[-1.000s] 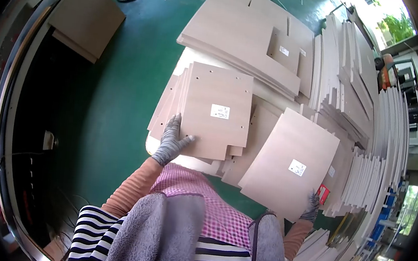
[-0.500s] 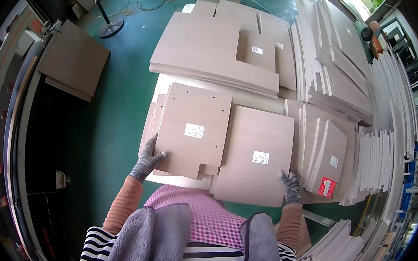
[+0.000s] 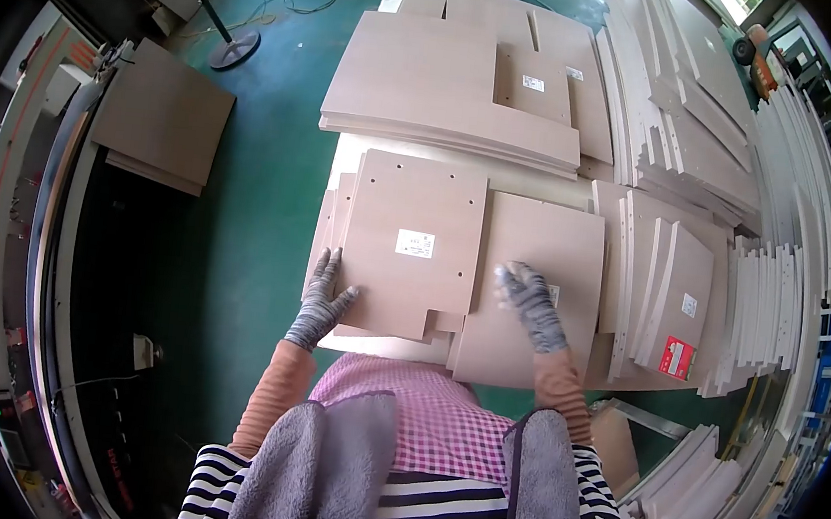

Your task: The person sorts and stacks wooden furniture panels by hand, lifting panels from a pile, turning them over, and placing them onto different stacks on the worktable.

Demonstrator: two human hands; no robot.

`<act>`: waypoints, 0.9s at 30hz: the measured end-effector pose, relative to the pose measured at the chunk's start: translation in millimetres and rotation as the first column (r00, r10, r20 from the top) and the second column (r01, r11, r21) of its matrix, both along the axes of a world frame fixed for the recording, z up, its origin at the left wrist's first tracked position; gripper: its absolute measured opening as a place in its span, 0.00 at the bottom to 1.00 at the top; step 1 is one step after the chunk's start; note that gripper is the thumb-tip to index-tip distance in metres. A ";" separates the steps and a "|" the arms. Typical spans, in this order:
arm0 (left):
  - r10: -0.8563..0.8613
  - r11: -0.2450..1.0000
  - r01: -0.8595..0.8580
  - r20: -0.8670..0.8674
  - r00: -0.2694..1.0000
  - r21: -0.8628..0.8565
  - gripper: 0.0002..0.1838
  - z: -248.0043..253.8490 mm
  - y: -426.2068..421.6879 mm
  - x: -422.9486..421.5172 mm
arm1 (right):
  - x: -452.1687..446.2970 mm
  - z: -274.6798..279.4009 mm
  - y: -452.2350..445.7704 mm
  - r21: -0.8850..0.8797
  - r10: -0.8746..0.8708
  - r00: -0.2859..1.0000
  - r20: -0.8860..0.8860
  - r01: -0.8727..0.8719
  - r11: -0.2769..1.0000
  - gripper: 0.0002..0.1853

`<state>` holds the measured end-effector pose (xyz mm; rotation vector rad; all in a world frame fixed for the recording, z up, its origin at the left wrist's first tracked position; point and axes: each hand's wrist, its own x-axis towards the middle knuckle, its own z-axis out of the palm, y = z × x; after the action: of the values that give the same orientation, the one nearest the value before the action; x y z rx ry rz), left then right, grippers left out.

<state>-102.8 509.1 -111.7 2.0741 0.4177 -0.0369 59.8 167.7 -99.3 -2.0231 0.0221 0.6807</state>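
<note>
Both hands wear grey striped knit gloves. My left hand [image 3: 324, 303] rests at the lower left edge of a brown board with drilled holes [image 3: 381, 201], thumb apart from the stretched fingers. A white label [image 3: 415, 243] sits on this board, and a notch is cut at its lower right corner. More boards show beneath its left side. My right hand [image 3: 531, 303] is over a plain brown board [image 3: 538, 236] to the right, fingers loosely bent and holding nothing visible. It partly covers that board's label [image 3: 554, 295]; whether it touches the surface is unclear.
Larger stacked panels [image 3: 409, 69] lie beyond, with leaning boards [image 3: 679, 115] at far right. A board with a red sticker [image 3: 678, 357] is right of my right hand. A standing fan [image 3: 235, 49] and a board stack [image 3: 164, 115] are at left.
My right hand has left the right edge of the plain board and moved left over its surface. My left hand stays by the drilled board's edge. The view has shifted slightly.
</note>
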 end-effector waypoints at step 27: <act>-0.189 0.568 -0.222 -0.388 0.902 -0.793 0.51 2.2 -12.9 -105.8 | 54.2 39.3 146.4 -0.626 0.614 0.550 0.566 -0.197 0.754 0.44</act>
<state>-208.6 496.1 -109.5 1.0794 0.5556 -0.5982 114.0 314.1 -60.0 -2.7254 -0.9233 0.0292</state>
